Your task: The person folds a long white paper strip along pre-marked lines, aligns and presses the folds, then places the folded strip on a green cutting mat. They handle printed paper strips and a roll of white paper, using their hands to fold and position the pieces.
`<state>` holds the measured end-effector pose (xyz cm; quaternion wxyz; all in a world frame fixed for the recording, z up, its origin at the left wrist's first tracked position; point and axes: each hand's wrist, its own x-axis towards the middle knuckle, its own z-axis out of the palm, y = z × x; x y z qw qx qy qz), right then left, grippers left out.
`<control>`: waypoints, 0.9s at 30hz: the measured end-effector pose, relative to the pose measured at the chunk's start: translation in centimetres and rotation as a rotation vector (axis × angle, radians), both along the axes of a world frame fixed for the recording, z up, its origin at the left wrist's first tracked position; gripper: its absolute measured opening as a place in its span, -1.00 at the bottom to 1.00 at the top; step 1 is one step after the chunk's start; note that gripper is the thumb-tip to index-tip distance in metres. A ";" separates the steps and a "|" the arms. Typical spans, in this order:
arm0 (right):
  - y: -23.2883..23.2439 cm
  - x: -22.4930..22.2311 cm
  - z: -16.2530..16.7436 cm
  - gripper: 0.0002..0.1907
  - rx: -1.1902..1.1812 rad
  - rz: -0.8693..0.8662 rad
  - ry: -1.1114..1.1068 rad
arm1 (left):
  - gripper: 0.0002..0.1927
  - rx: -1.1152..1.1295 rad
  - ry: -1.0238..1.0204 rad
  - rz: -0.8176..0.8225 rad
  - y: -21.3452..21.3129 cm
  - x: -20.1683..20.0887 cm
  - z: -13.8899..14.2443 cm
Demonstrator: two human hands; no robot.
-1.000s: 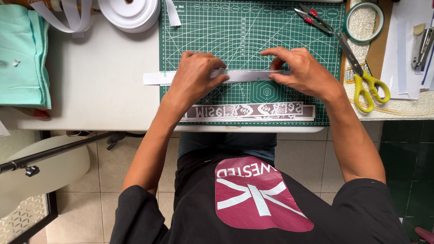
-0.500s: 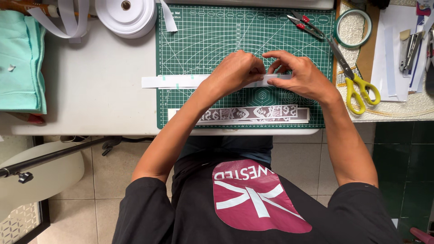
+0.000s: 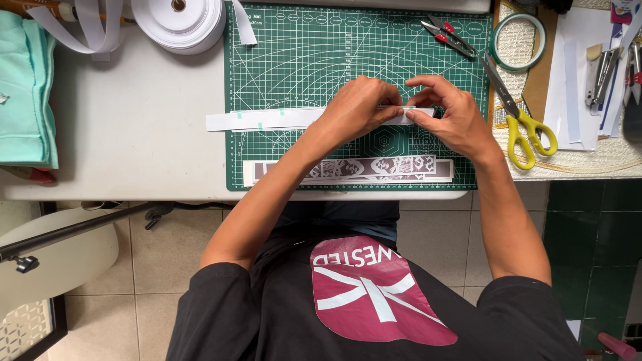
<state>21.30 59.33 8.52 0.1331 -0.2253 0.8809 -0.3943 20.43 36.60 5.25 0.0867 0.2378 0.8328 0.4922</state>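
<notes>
Head view: both hands meet over a green mat (image 3: 301,67) on a white table (image 3: 134,147). Just right of the grip lie yellow-handled scissors (image 3: 528,130), blades pointing away from the person; beyond them, a tape ring (image 3: 518,41) and red-handled snips (image 3: 448,33). Below the grip, near the mat's front edge, lies a patterned strip (image 3: 401,167), partly crossed by the left forearm. Well left of the grip, at the table's far edge, sits a white ribbon roll (image 3: 179,23); a mint cloth (image 3: 27,93) lies at the far left. Nothing stands between the hands and the work.

White strip (image 3: 267,119) lies flat across the mat, running left from the grip and past the mat's edge onto the table. Its right end is under the hands. Left hand (image 3: 358,107) is curled, fingertips pressed on the strip. Right hand (image 3: 451,117) pinches the strip's end between thumb and forefinger, remaining fingers loosely bent. Fingertips of both hands nearly touch.
</notes>
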 end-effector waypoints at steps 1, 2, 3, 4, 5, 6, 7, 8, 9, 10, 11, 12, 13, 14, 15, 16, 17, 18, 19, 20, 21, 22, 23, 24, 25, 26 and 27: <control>0.3 0.0 -0.3 -0.56 0.005 -0.018 -0.008 | -0.84 0.006 0.010 0.004 0.1 -0.1 -0.1; 0.6 0.0 -0.6 -0.59 0.009 -0.036 -0.016 | -0.84 0.011 0.019 0.008 0.2 0.0 -0.2; 0.9 0.1 -1.0 -0.62 -0.049 -0.028 -0.005 | -0.84 0.018 0.027 0.012 0.3 0.0 -0.4; 1.1 0.1 -1.4 -0.66 -0.109 -0.019 0.006 | -0.84 0.027 0.020 0.022 0.3 0.0 -0.5; 1.4 0.2 -1.6 -0.69 -0.168 -0.010 0.016 | -0.84 0.036 0.013 0.032 0.4 0.0 -0.6; 1.7 0.2 -1.8 -0.75 -0.160 0.015 0.044 | -0.83 0.045 0.006 0.041 0.4 0.0 -0.7; 2.0 0.2 -1.9 -0.81 -0.152 0.040 0.072 | -0.84 0.053 -0.003 0.042 0.5 -0.1 -0.8; 2.2 0.3 -1.9 -0.86 -0.144 0.064 0.100 | -0.85 0.060 -0.013 0.042 0.5 -0.1 -0.9; 2.3 0.4 -1.9 -0.86 -0.143 0.074 0.117 | -0.85 0.068 -0.022 0.042 0.6 -0.1 -0.9; 2.3 0.4 -1.7 -0.86 -0.142 0.084 0.134 | -0.86 0.069 -0.018 0.048 0.7 0.0 -1.0; 2.3 0.5 -1.6 -0.85 -0.143 0.094 0.152 | -0.86 0.069 -0.014 0.054 0.7 0.0 -1.0; 2.1 0.5 -1.5 -0.85 -0.135 0.077 0.148 | -0.87 0.069 -0.008 0.060 0.7 0.0 -1.1; 1.9 0.5 -1.4 -0.84 -0.128 0.061 0.145 | -0.87 0.075 -0.004 0.057 0.8 0.0 -1.1; 1.8 0.6 -1.2 -0.84 -0.120 0.045 0.142 | -0.87 0.080 -0.001 0.054 0.8 0.0 -1.1; 1.7 0.6 -1.1 -0.84 -0.107 0.032 0.147 | -0.86 0.086 0.004 0.052 0.9 0.0 -1.1; 1.6 0.7 -0.9 -0.85 -0.095 0.019 0.152 | -0.86 0.079 -0.002 0.055 1.0 0.0 -1.1; 1.4 0.7 -0.8 -0.85 -0.084 0.006 0.157 | -0.86 0.072 -0.008 0.057 1.1 0.0 -1.1; 1.3 0.7 -0.8 -0.85 -0.081 0.005 0.161 | -0.86 0.065 -0.014 0.058 1.1 0.1 -1.1; 1.3 0.7 -0.7 -0.86 -0.077 0.003 0.164 | -0.86 0.072 -0.003 0.056 1.1 0.1 -1.0; 1.2 0.7 -0.7 -0.86 -0.073 0.002 0.168 | -0.86 0.078 0.009 0.055 1.0 0.1 -1.0; 1.2 0.7 -0.7 -0.86 -0.076 0.000 0.170 | -0.86 0.085 0.021 0.053 0.9 0.2 -0.9; 1.3 0.7 -0.7 -0.86 -0.079 -0.003 0.173 | -0.86 0.086 0.024 0.055 0.9 0.3 -0.8; 1.3 0.7 -0.7 -0.86 -0.082 -0.004 0.175 | -0.86 0.087 0.027 0.058 0.8 0.4 -0.8; 1.3 0.7 -0.7 -0.87 -0.076 -0.005 0.186 | -0.85 0.088 0.031 0.059 0.8 0.4 -0.7; 1.3 0.6 -0.8 -0.87 -0.071 -0.003 0.196 | -0.85 0.092 0.051 0.065 0.8 0.4 -0.7; 1.4 0.7 -0.8 -0.88 -0.065 -0.003 0.204 | -0.86 0.095 0.070 0.069 0.9 0.4 -0.7; 1.4 0.7 -0.9 -0.88 -0.060 -0.014 0.201 | -0.86 0.099 0.091 0.075 1.0 0.4 -0.6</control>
